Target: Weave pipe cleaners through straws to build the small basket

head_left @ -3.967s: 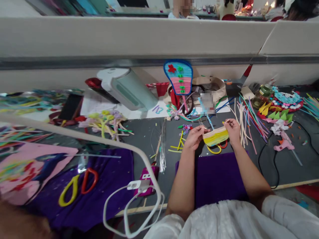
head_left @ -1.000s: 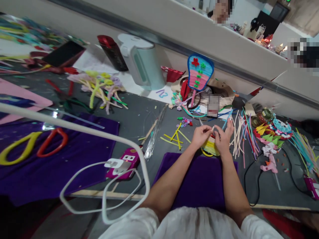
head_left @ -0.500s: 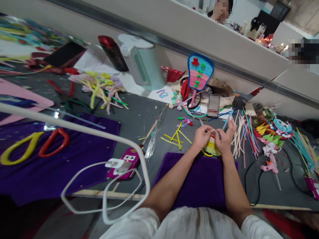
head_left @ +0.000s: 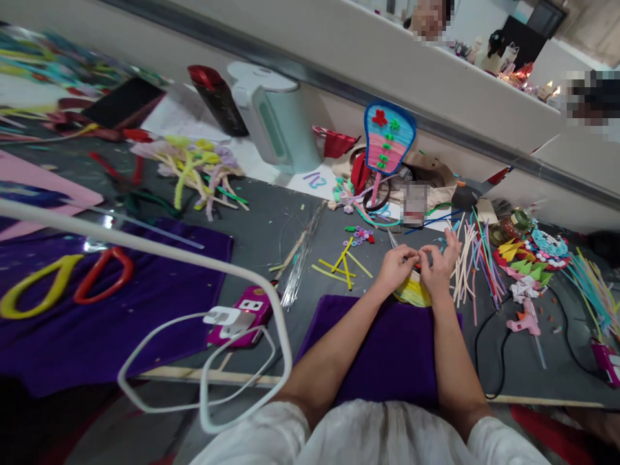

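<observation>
Yellow panel (head_left: 413, 294) lies at the far edge of the folded purple cloth (head_left: 382, 349), partly hidden by the hands above it. The cloth is nearest, with both forearms reaching over it. To its left is a magenta box (head_left: 259, 303) with a white plug (head_left: 227, 320) on it; farther left, on a second purple cloth (head_left: 159, 310), are scissors (head_left: 75, 261) with one yellow and one red handle. To its right rests a pink glue gun (head_left: 529, 318). Just past the cloth, the left hand (head_left: 397, 266) has thumb and fingertips pinched together; the right hand (head_left: 438, 266) pinches likewise close beside it, other fingers raised. Whether anything small is gripped between those tips, I cannot tell. Beyond the cloth's left corner lie yellow strips (head_left: 345, 263) and thin wires (head_left: 295, 278); beyond its right corner, pale stems (head_left: 465, 258) and a jar (head_left: 517, 223). Farther beyond the cloth stands a blue-and-pink fan (head_left: 390, 143), handle down, with a mint kettle (head_left: 290, 123) and a dark bottle (head_left: 223, 106) off to its left. Past these runs a pale divider (head_left: 339, 51), a person (head_left: 431, 19) showing behind.
</observation>
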`<state>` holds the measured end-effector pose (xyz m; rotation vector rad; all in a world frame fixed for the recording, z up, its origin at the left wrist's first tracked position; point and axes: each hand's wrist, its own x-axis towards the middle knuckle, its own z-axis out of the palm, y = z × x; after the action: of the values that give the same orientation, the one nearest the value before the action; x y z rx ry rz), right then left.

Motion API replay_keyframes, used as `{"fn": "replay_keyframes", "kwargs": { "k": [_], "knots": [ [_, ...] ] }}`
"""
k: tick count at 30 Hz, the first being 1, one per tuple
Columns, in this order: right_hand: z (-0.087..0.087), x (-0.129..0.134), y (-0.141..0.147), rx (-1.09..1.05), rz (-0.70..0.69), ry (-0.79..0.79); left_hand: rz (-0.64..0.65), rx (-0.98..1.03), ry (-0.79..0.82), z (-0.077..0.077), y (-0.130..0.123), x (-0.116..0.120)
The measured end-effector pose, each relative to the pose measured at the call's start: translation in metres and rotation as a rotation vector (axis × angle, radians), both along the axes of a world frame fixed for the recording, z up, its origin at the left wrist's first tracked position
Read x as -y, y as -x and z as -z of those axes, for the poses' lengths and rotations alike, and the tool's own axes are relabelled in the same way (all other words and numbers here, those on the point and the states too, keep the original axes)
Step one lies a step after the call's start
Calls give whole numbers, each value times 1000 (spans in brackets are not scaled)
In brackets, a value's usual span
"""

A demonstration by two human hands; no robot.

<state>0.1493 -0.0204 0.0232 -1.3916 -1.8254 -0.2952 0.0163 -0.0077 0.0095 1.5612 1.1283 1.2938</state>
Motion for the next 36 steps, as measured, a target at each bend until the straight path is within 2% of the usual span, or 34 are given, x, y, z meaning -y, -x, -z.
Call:
{"fn": "replay_keyframes", "kwargs": {
  "k": [7,12,17,20,24,29,36],
  "knots": [
    [4,0,-5,16,-70,-74,-32,118,154,13,2,-7],
    [6,0,-9,63,-123,-91,-25,157,171,13,2,-8],
    [6,-2,-8,53,-128,-17,-13,135,133,10,4,-8],
    [3,-3,-6,80,-107,54,-15,129,122,11,3,-8],
    [2,-1,-3,106,-104,90,-20,229,177,15,2,-10],
    [6,1,-3,-18,-13,-2,-31,356,253,13,3,-10],
    [7,1,-2,-104,83,-37,51,454,295,6,-2,-5]
  ]
}}
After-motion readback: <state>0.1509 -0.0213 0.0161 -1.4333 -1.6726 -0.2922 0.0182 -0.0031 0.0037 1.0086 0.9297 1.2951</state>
